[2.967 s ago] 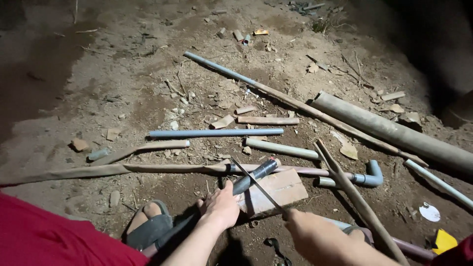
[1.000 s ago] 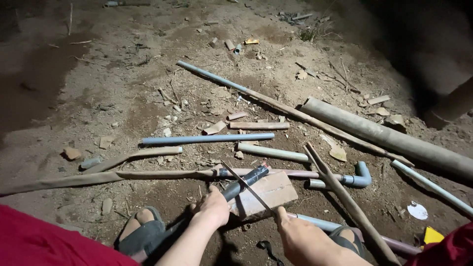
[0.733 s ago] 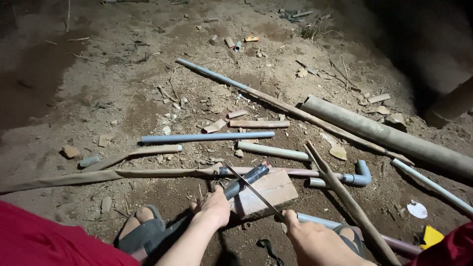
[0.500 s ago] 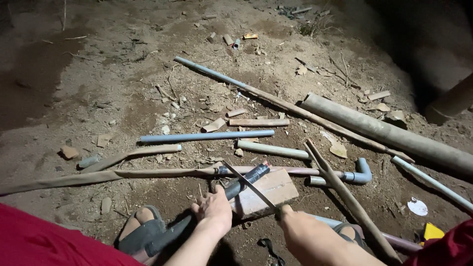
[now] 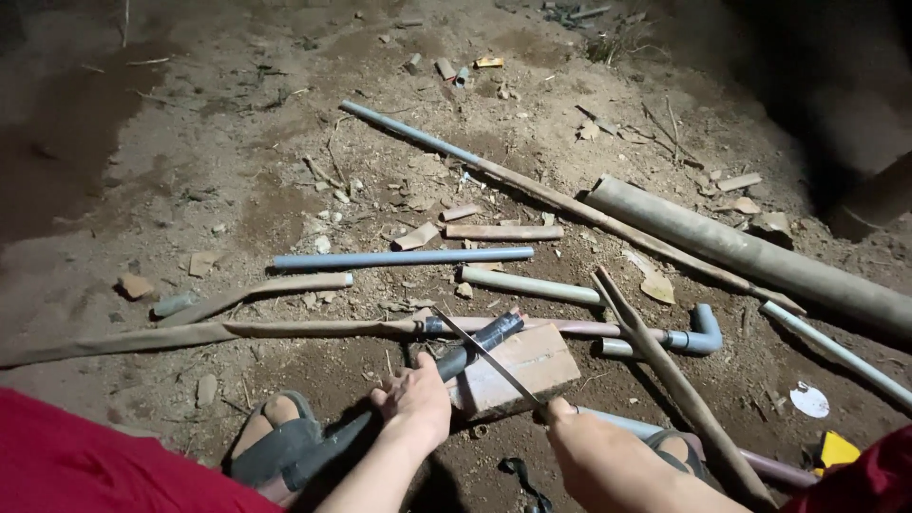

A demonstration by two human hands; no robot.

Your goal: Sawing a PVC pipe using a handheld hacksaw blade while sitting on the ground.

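Down on the dirt floor, the person's left hand (image 5: pixel 415 404) presses on a dark pipe (image 5: pixel 454 361) that lies slanted across a pale brick (image 5: pixel 518 368), the fingers folded over the pipe just where it meets the brick's near corner. The right hand (image 5: pixel 581 445) is closed around the near end of a thin saw blade (image 5: pixel 484 352), which runs up and to the left across the dark pipe. A sandalled foot (image 5: pixel 275 445) rests on the pipe's lower end.

Around the brick the ground is crowded. A long flattened hose (image 5: pixel 190 334) stretches to the left, just behind the pipe. A blue pipe (image 5: pixel 404 257) lies further back, with a short pale green pipe (image 5: pixel 529 285) beside it and a brown pipe stub (image 5: pixel 503 232) beyond. To the right, a wooden stick (image 5: pixel 665 370) crosses close to the right hand, over a grey elbow fitting (image 5: pixel 701 332). A thick grey pipe (image 5: pixel 750 252) lies well apart at the right, and a long thin pipe (image 5: pixel 532 185) runs diagonally behind everything. Bits of rubble and shavings litter the soil.
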